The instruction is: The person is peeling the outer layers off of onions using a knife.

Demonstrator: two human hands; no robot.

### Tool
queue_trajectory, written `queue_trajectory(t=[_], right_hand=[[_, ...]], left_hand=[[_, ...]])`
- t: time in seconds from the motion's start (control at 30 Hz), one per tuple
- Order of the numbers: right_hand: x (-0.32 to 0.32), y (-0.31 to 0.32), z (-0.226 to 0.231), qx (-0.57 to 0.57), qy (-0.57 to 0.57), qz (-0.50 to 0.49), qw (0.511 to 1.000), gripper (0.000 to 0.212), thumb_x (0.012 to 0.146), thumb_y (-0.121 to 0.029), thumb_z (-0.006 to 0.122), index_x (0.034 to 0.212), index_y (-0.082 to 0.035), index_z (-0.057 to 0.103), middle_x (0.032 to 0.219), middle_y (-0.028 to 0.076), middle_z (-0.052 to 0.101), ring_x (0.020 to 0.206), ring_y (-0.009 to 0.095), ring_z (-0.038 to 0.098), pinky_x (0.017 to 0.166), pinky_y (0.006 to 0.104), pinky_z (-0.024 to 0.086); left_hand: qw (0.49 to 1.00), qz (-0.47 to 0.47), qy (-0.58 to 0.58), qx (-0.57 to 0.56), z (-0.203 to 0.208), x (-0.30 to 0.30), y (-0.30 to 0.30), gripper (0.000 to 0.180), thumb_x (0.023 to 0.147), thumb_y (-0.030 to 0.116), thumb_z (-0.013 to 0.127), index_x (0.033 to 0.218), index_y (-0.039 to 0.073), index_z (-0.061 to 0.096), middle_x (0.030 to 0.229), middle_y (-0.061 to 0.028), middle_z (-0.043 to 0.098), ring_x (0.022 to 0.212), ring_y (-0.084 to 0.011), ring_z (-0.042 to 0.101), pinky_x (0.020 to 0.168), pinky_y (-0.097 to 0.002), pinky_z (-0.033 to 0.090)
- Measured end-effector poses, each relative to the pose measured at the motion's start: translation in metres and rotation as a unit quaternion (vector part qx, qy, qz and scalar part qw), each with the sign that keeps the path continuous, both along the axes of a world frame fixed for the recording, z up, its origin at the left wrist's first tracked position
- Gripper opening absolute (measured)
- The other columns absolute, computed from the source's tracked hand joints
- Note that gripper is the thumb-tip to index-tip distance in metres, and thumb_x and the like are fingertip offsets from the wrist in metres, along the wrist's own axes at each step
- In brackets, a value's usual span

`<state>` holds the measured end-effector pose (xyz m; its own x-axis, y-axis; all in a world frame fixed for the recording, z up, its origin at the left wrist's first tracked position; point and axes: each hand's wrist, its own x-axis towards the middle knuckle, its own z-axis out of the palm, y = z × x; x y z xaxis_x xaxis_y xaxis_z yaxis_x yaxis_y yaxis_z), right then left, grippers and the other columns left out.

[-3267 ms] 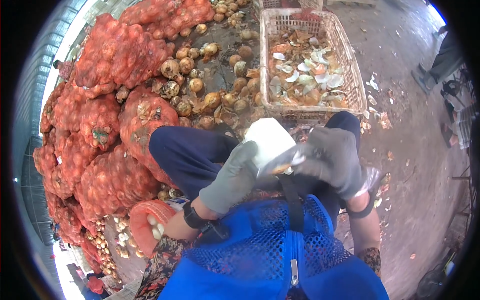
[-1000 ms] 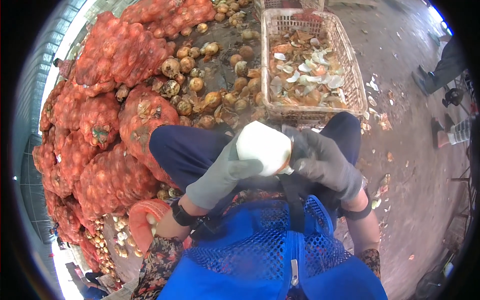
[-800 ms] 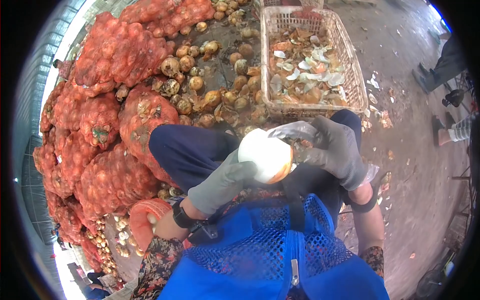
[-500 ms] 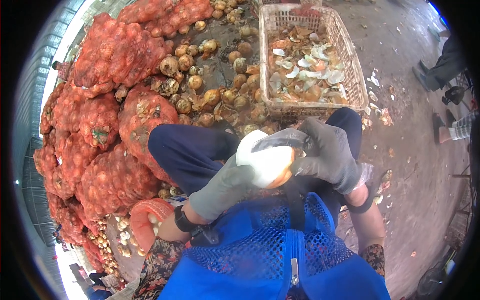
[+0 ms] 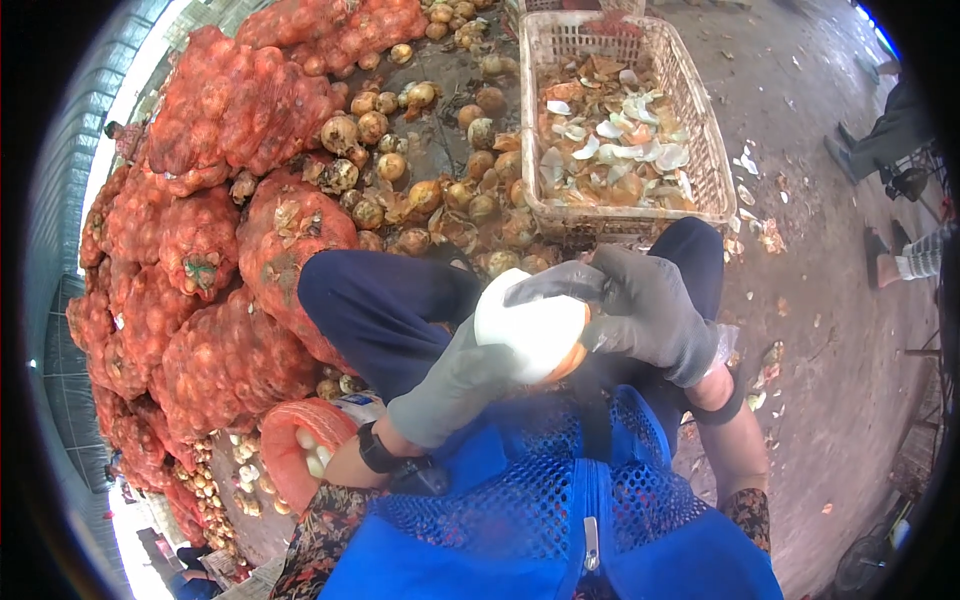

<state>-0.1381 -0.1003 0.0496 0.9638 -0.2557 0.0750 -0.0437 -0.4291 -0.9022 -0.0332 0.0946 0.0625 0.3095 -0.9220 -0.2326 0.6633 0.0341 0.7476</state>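
Note:
A large onion (image 5: 535, 328), mostly peeled to smooth white, is held above my lap. A strip of orange-brown skin remains on its lower right side. My left hand (image 5: 462, 372), in a grey glove, is wrapped round the onion from the left and below. On the other side, my right hand (image 5: 655, 315), in a darker grey glove, has its fingers bent against the onion, the forefinger lying across its top. Whether those fingers also pinch skin or a small tool is hidden.
Ahead stands a dirty plastic crate (image 5: 628, 212) holding peeled onion skins. Loose unpeeled onions (image 5: 425, 195) lie left of it. Red mesh sacks of onions (image 5: 235, 355) are piled at left. Beside my left forearm, a red mesh-lined container (image 5: 285, 455) holds white onions. Another person's legs (image 5: 890, 125) show at far right.
The onion has turned slightly in my hands, and less orange-brown skin shows on its right side. My right fingers have shifted over it; my left forearm has moved slightly right.

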Motion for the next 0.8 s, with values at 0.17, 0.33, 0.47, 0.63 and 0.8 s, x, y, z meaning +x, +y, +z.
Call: queue_trajectory(t=[0.17, 0.33, 0.47, 0.63, 0.8], right_hand=[[-0.005, 0.004, -0.007, 0.031, 0.039, 0.030, 0.998, 0.051, 0.069, -0.050, 0.076, 0.081, -0.003, 0.060, 0.068, 0.013, 0.057, 0.061, 0.029, 0.058, 0.055, 0.0357, 0.043], [-0.004, 0.013, 0.010, -0.177, -0.070, 0.027, 0.981, 0.047, 0.071, -0.049, 0.073, 0.069, -0.006, 0.056, 0.062, 0.009, 0.051, 0.054, 0.026, 0.054, 0.052, 0.0369, 0.042], [-0.018, 0.034, 0.029, -0.266, -0.173, 0.160, 0.935, 0.046, 0.070, -0.056, 0.070, 0.064, -0.013, 0.054, 0.064, 0.006, 0.056, 0.051, 0.023, 0.054, 0.047, 0.0327, 0.039], [0.005, -0.031, 0.011, -0.418, 0.036, -0.227, 0.879, 0.054, 0.067, -0.058, 0.074, 0.082, -0.008, 0.059, 0.067, 0.009, 0.060, 0.055, 0.027, 0.059, 0.053, 0.0365, 0.046], [0.000, -0.018, 0.017, -0.206, 0.077, -0.197, 0.955, 0.068, 0.059, -0.060, 0.079, 0.094, -0.005, 0.058, 0.070, 0.011, 0.061, 0.060, 0.025, 0.062, 0.059, 0.0359, 0.049]], left_hand=[[0.999, -0.017, -0.050, -0.011, -0.016, -0.006, 0.009, 0.078, 0.087, 0.046, 0.059, 0.143, 0.004, 0.026, 0.142, -0.0132, 0.039, 0.125, -0.0219, 0.045, 0.100, -0.0345, 0.040], [0.985, 0.027, 0.173, -0.009, -0.026, -0.015, 0.014, 0.073, 0.090, 0.052, 0.052, 0.143, 0.007, 0.029, 0.142, -0.0150, 0.040, 0.126, -0.0287, 0.045, 0.104, -0.0415, 0.038], [0.885, 0.086, 0.436, -0.139, -0.048, 0.006, 0.017, 0.088, 0.081, 0.066, 0.055, 0.137, 0.000, 0.037, 0.129, -0.0280, 0.049, 0.111, -0.0391, 0.055, 0.094, -0.0494, 0.047], [0.920, 0.096, 0.364, -0.108, -0.041, 0.016, 0.015, 0.095, 0.075, 0.070, 0.059, 0.136, 0.000, 0.039, 0.125, -0.0250, 0.052, 0.108, -0.0363, 0.057, 0.093, -0.0490, 0.048], [0.972, 0.111, 0.203, -0.030, -0.043, 0.010, 0.026, 0.099, 0.071, 0.070, 0.064, 0.139, 0.004, 0.036, 0.132, -0.0207, 0.048, 0.116, -0.0354, 0.053, 0.094, -0.0504, 0.048]])
